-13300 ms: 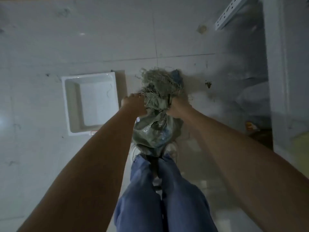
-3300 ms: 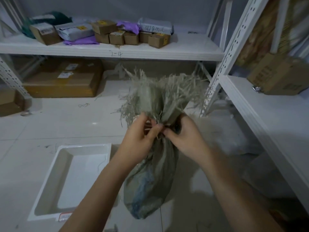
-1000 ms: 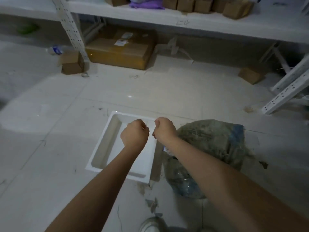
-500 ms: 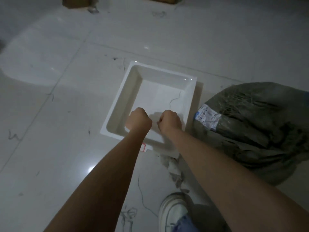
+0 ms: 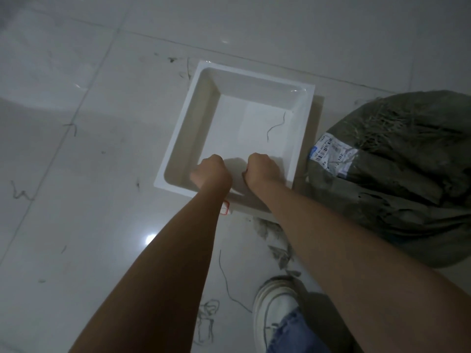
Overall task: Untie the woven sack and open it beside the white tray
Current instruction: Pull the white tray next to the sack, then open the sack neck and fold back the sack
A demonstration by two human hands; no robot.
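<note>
The grey-green woven sack (image 5: 397, 189) lies slumped on the floor tiles, right of the white tray (image 5: 254, 75), almost touching it. Frayed fibres spread over its top, and a white barcode label (image 5: 331, 154) is stuck on the side facing the tray. My left hand (image 5: 211, 171) and my right hand (image 5: 262, 169) hover as closed fists, side by side, over the tray's near edge, apart from the sack. I see nothing clearly held in either fist. A thin loose thread (image 5: 276, 126) lies inside the tray.
My white shoe (image 5: 275, 301) and a jeans leg stand at the bottom, just below the sack. Loose strands (image 5: 226, 278) and torn sack scraps (image 5: 277, 240) litter the glossy tiles between the shoe and the tray.
Earlier both hands gripped the sack's tied neck; the sack now lies on the floor with no hand on it. In the last second the view tilted down and the fists stayed together over the tray.
</note>
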